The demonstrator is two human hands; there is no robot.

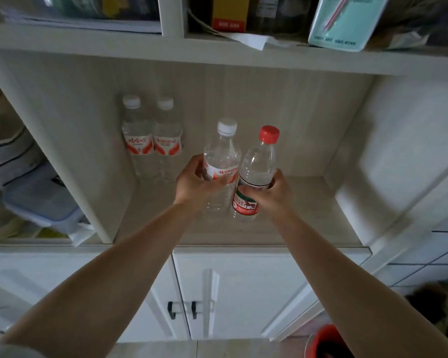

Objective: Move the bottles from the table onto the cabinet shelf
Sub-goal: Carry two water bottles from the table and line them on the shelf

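Above the front edge of the cabinet shelf [282, 228], the left hand [192, 186] has its fingers wrapped around a white-capped bottle [221, 161], and the right hand [270, 193] grips a red-capped bottle [256, 174]. These 2 bottles are upright and touching side by side. Farther back, near the shelf's rear left corner, 2 more white-capped bottles [150, 143] stand together against the back panel.

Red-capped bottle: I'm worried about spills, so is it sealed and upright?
Capped and nearly upright: the red-capped bottle has its cap on top, leaning slightly, held in the right hand.
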